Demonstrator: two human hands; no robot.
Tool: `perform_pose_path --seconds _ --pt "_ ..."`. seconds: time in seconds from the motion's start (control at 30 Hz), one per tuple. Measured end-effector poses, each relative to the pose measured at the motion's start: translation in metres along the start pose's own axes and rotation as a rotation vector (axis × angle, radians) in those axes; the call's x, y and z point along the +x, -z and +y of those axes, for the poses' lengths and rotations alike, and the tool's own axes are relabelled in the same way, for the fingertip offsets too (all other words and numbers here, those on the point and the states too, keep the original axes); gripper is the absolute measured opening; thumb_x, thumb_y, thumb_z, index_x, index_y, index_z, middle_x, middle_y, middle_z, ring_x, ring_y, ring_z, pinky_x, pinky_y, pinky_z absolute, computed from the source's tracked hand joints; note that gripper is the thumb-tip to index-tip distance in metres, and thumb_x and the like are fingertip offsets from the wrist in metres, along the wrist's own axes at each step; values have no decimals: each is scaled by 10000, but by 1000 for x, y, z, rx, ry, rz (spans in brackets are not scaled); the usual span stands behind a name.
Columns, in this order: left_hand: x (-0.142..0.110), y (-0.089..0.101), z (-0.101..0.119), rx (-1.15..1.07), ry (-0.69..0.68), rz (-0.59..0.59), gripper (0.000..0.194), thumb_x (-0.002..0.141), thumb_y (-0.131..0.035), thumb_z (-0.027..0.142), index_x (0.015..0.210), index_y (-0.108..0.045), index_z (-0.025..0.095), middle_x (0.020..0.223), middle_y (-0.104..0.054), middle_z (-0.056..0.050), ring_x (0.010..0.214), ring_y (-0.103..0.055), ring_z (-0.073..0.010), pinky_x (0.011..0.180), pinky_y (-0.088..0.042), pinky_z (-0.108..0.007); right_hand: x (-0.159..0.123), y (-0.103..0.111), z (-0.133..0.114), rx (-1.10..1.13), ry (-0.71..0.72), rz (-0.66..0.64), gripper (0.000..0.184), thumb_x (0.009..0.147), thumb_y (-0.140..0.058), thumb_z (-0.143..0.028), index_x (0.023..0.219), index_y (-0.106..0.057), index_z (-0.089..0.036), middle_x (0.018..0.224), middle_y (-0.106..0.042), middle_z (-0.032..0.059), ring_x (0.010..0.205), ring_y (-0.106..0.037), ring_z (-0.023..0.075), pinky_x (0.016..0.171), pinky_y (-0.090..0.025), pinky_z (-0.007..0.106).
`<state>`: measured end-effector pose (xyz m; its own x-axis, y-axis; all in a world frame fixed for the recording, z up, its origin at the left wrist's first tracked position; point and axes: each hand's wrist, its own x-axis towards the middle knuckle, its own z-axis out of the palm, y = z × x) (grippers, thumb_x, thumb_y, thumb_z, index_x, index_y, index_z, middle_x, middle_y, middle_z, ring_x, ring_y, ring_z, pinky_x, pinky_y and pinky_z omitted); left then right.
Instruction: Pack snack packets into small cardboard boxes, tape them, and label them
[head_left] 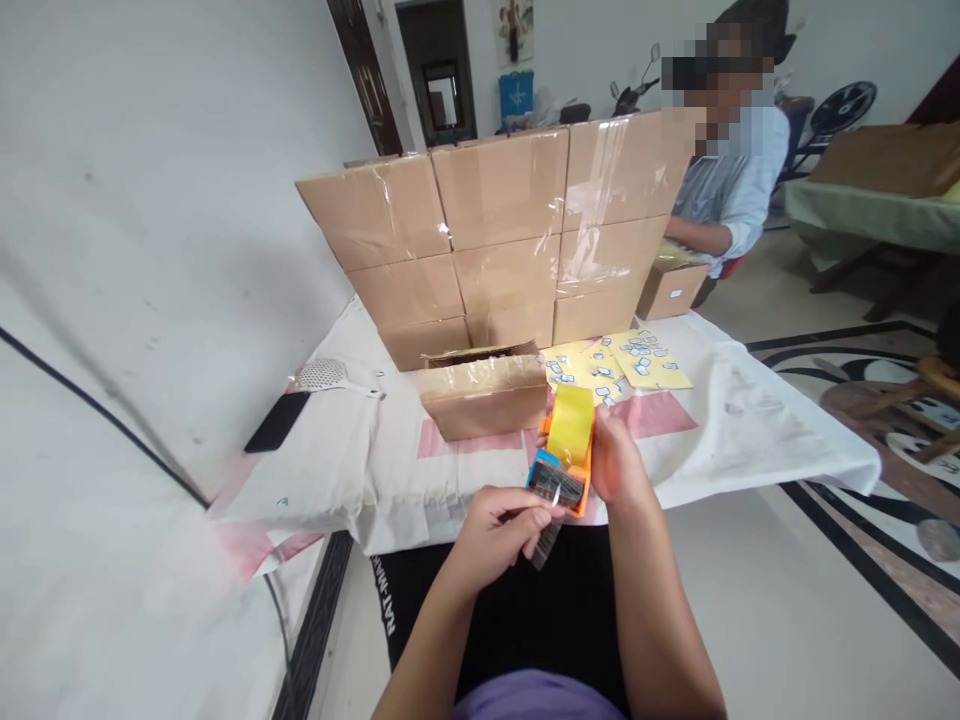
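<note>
My right hand (616, 460) is wrapped round the side of an orange and blue tape dispenser (581, 485) loaded with a yellow-looking roll of tape (571, 424). At the dispenser's front end, my left hand (501, 535) pinches the loose end of the clear tape (548, 545), which hangs below the fingers. Just beyond both hands, a small cardboard box (487, 400) stands on the cloth-covered table (360, 475). Its top edge looks raised, and its inside is mostly hidden.
Behind the small box rises a stack of taped cardboard boxes (510, 195). Yellow sheets with small pictures (649, 358) lie to its right. On the left are a black phone-like slab (277, 422) and a white perforated scoop (324, 375). A person (739, 200) works beside another box (673, 288).
</note>
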<state>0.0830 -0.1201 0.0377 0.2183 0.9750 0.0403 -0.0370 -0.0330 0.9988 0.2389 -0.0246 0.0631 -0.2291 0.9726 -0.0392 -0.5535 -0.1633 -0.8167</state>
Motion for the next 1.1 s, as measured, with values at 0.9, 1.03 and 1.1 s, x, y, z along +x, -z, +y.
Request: perform_pose_path --seconds 0.9,1.03,1.1 --pt "3 9 -8 23 175 96 593 769 -731 686 798 -802 98 493 -414 43 484 -311 -62 488 -217 -225 -10 -19 19 13 395 261 303 828 -734 -449 953 -700 -175 734 -715 34 603 -682 195 659 -609 386" --pt "5 8 -8 34 141 58 577 829 -684 665 828 -829 105 457 -420 37 460 -340 -70 485 -250 -226 -13 -16 15 40 369 274 284 850 -704 -435 961 -689 -174 715 -712 37 572 -670 196 575 -576 340" --pt "8 7 -7 45 127 15 545 841 -692 637 850 -840 112 455 -445 31 454 -354 -70 480 -263 -222 -15 -13 13 60 333 292 289 868 -680 -437 977 -679 -169 714 -712 41 559 -663 196 540 -550 318"
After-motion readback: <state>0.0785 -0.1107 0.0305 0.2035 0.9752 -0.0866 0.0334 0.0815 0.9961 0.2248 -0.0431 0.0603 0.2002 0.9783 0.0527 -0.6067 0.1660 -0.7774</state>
